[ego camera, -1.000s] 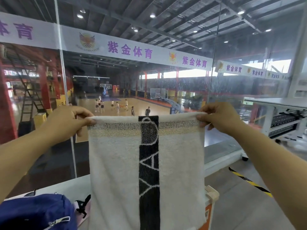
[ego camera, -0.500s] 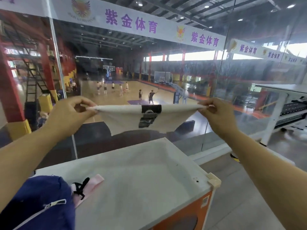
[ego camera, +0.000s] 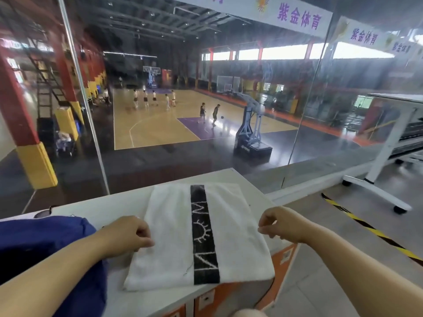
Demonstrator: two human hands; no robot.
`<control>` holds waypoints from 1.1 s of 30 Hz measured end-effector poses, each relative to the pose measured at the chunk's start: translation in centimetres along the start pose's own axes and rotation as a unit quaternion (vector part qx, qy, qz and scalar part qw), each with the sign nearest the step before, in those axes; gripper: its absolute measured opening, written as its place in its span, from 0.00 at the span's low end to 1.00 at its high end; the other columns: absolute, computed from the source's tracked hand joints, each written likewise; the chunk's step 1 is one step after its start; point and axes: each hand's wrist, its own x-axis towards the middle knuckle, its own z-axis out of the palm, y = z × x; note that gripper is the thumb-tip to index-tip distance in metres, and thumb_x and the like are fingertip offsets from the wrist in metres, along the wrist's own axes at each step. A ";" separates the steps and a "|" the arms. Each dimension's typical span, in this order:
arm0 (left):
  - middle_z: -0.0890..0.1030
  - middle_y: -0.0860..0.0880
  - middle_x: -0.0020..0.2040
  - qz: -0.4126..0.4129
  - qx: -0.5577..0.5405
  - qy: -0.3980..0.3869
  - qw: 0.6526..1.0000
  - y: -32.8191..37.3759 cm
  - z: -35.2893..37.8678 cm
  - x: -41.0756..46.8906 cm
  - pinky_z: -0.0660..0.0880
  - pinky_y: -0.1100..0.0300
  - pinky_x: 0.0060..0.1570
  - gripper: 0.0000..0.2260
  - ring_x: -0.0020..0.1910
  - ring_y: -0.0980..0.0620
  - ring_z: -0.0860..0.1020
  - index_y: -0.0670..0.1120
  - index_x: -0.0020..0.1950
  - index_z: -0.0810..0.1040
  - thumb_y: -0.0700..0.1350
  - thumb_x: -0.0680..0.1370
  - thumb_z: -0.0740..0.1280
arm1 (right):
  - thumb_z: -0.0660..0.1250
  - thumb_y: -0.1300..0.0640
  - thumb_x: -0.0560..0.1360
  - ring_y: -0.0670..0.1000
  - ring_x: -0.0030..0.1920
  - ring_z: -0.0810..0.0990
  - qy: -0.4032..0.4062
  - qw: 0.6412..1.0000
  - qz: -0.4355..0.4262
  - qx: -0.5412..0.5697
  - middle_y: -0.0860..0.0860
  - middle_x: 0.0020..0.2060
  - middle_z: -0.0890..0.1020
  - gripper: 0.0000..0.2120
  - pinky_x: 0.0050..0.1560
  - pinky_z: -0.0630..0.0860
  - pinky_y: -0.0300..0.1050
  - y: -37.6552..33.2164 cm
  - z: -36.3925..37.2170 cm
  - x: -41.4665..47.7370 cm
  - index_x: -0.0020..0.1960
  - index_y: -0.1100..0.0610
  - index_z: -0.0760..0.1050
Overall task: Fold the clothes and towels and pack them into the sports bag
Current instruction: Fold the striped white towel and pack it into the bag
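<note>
The white towel [ego camera: 169,236] lies flat on the cabinet [ego camera: 114,207], blue sports bag [ego camera: 34,239] just left of it, left hand [ego camera: 128,234] pinching its left edge, right hand [ego camera: 279,223] curled at its right edge, grip unclear

White towel [ego camera: 174,236] with 1 black stripe is lying flat, possibly doubled, on cabinet top [ego camera: 109,207]; blue sports bag [ego camera: 34,239] is sitting just left.

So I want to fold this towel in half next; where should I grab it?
Probably the two near corners of the towel, pinched from your side: it lies flat, black stripe running away from you, so they lift straight over to the far edge.
</note>
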 end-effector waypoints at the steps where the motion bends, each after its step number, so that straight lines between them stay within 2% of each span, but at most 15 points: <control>1: 0.81 0.55 0.37 -0.003 -0.011 0.023 1.000 0.1 0.0 0.9 0.72 0.66 0.39 0.07 0.37 0.58 0.79 0.52 0.39 0.81 0.53 0.73 0.69 | 0.69 0.49 0.73 0.47 0.36 0.79 0.016 1.000 0.004 0.002 0.47 0.37 0.82 0.05 0.35 0.72 0.37 -0.2 0.1 0.9 0.43 0.51 0.77; 5: 0.80 0.55 0.36 -0.016 -0.046 0.128 0.991 0.0 -0.2 5.0 0.68 0.64 0.36 0.07 0.37 0.57 0.77 0.51 0.38 0.80 0.52 0.74 0.69 | 0.69 0.50 0.72 0.49 0.39 0.78 0.092 0.995 0.040 0.020 0.47 0.37 0.80 0.06 0.39 0.76 0.43 -0.5 0.1 5.3 0.41 0.51 0.76; 8: 0.81 0.54 0.39 -0.032 -0.079 0.161 0.983 -0.4 -0.5 8.8 0.72 0.61 0.39 0.06 0.40 0.56 0.77 0.51 0.39 0.79 0.51 0.74 0.68 | 0.69 0.49 0.72 0.51 0.42 0.78 0.131 0.989 0.060 0.022 0.48 0.40 0.80 0.07 0.48 0.78 0.50 -0.4 0.3 9.2 0.41 0.52 0.77; 11: 0.81 0.52 0.40 -0.044 -0.090 0.188 0.977 -1.1 -0.6 13.0 0.73 0.57 0.42 0.06 0.40 0.53 0.77 0.50 0.40 0.79 0.49 0.75 0.67 | 0.68 0.49 0.74 0.51 0.44 0.77 0.154 0.984 0.086 0.039 0.48 0.43 0.80 0.07 0.50 0.77 0.49 0.2 0.7 13.2 0.45 0.53 0.76; 13: 0.80 0.48 0.46 -0.052 -0.081 0.205 0.974 -1.8 -0.3 16.0 0.72 0.55 0.46 0.07 0.45 0.49 0.77 0.47 0.46 0.79 0.49 0.76 0.65 | 0.67 0.49 0.75 0.51 0.45 0.77 0.155 0.982 0.095 0.045 0.50 0.48 0.80 0.10 0.48 0.75 0.46 0.6 1.1 15.7 0.52 0.54 0.75; 16: 0.76 0.42 0.58 -0.087 -0.037 0.206 0.974 -3.3 0.1 20.3 0.69 0.51 0.58 0.14 0.57 0.42 0.74 0.44 0.60 0.76 0.50 0.79 0.61 | 0.65 0.49 0.76 0.52 0.49 0.75 0.149 0.983 0.097 0.043 0.52 0.58 0.76 0.18 0.42 0.70 0.41 1.2 1.6 19.4 0.63 0.55 0.71; 18: 0.74 0.40 0.62 -0.108 -0.002 0.182 0.977 -4.3 0.3 22.8 0.65 0.49 0.62 0.17 0.62 0.39 0.70 0.43 0.64 0.72 0.50 0.79 0.58 | 0.64 0.48 0.76 0.54 0.55 0.76 0.146 0.982 0.106 0.046 0.52 0.63 0.73 0.22 0.47 0.70 0.43 1.6 2.1 21.8 0.67 0.55 0.68; 20: 0.71 0.40 0.65 -0.124 0.027 0.158 0.979 -4.6 0.6 24.0 0.64 0.47 0.64 0.18 0.65 0.39 0.68 0.43 0.66 0.70 0.51 0.80 0.57 | 0.64 0.48 0.76 0.54 0.56 0.75 0.142 0.982 0.111 0.059 0.52 0.65 0.70 0.23 0.51 0.69 0.42 1.8 2.5 23.3 0.68 0.55 0.67; 23: 0.69 0.43 0.62 -0.138 0.030 0.146 0.979 -5.1 1.1 25.4 0.65 0.46 0.64 0.15 0.61 0.40 0.68 0.45 0.60 0.73 0.52 0.79 0.59 | 0.64 0.50 0.76 0.51 0.49 0.74 0.132 0.984 0.107 0.047 0.52 0.61 0.72 0.19 0.51 0.68 0.40 2.0 3.0 25.0 0.64 0.55 0.71; 25: 0.72 0.41 0.58 -0.135 -0.008 0.165 0.977 -5.0 1.0 25.7 0.67 0.47 0.61 0.13 0.58 0.39 0.70 0.45 0.56 0.76 0.51 0.77 0.62 | 0.64 0.52 0.75 0.52 0.47 0.76 0.138 0.986 0.094 0.026 0.52 0.54 0.78 0.11 0.51 0.72 0.44 1.9 3.1 25.4 0.55 0.55 0.77; 27: 0.76 0.40 0.53 -0.129 -0.046 0.189 0.972 -4.7 0.7 25.6 0.70 0.50 0.57 0.10 0.54 0.38 0.73 0.44 0.52 0.80 0.47 0.75 0.66 | 0.65 0.55 0.74 0.52 0.44 0.76 0.157 0.982 0.096 0.050 0.52 0.47 0.79 0.03 0.46 0.73 0.45 1.6 3.2 25.4 0.45 0.54 0.76; 30: 0.74 0.43 0.46 -0.115 -0.078 0.215 0.967 -3.9 0.0 24.6 0.71 0.52 0.50 0.01 0.50 0.39 0.74 0.48 0.42 0.79 0.44 0.73 0.68 | 0.67 0.58 0.73 0.51 0.39 0.72 0.218 0.961 0.097 0.138 0.48 0.38 0.75 0.07 0.36 0.66 0.43 1.3 3.0 24.6 0.39 0.53 0.70; 33: 0.75 0.47 0.39 -0.087 -0.125 0.251 0.956 -3.5 -1.0 23.3 0.67 0.54 0.37 0.08 0.38 0.46 0.72 0.49 0.37 0.70 0.42 0.72 0.68 | 0.67 0.59 0.73 0.50 0.35 0.69 0.242 0.942 0.068 0.224 0.47 0.32 0.71 0.10 0.33 0.64 0.42 0.8 1.9 22.8 0.38 0.53 0.68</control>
